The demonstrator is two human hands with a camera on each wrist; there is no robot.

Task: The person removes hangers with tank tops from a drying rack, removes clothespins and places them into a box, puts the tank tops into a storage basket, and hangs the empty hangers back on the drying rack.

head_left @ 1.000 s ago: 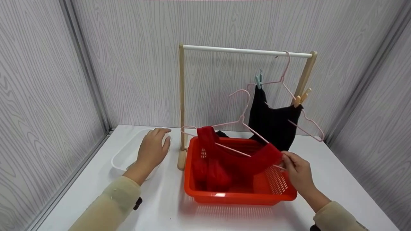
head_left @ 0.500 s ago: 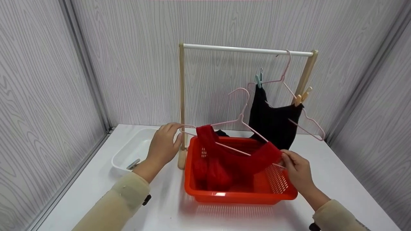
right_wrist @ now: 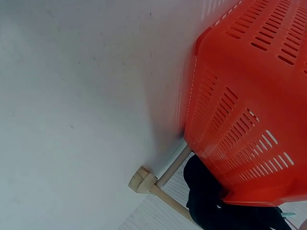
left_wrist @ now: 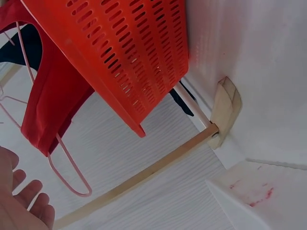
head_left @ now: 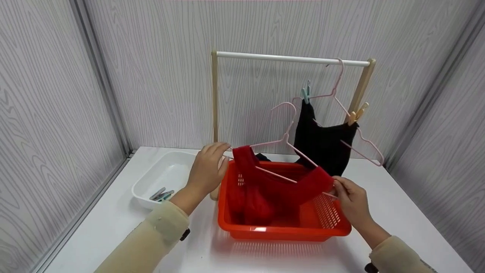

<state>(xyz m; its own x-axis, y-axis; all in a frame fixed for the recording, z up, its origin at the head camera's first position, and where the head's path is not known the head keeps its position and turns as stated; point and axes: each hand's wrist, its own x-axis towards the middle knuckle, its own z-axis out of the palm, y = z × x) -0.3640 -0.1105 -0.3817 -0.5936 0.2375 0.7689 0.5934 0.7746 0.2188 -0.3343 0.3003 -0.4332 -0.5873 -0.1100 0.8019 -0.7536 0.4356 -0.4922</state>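
A red tank top [head_left: 320,184] hangs by its straps on a pink hanger [head_left: 285,137], its lower part down in the red plastic basket [head_left: 284,230]. My right hand [head_left: 352,203] pinches the corner of the right strap between thumb and finger, close to the hanger's right end. My left hand [head_left: 208,167] is beside the left strap, near the hanger's left end. In the left wrist view, the left hand [left_wrist: 24,206] has loosely bent fingers, apart from the hanger's end loop. The right hand is nearly out of the right wrist view.
Behind the basket stands a rack with a white bar [head_left: 273,57]. A black garment [head_left: 322,148] hangs there on another pink hanger, held by a blue clothespin [head_left: 305,95] and a yellow clothespin [head_left: 356,115]. At left, a white tray [head_left: 165,175] holds several clothespins [head_left: 162,195].
My left hand has moved right, from over the white tray to the hanger's left end, uncovering the clothespins. The right hand stays at the strap, and the hanger has barely shifted.
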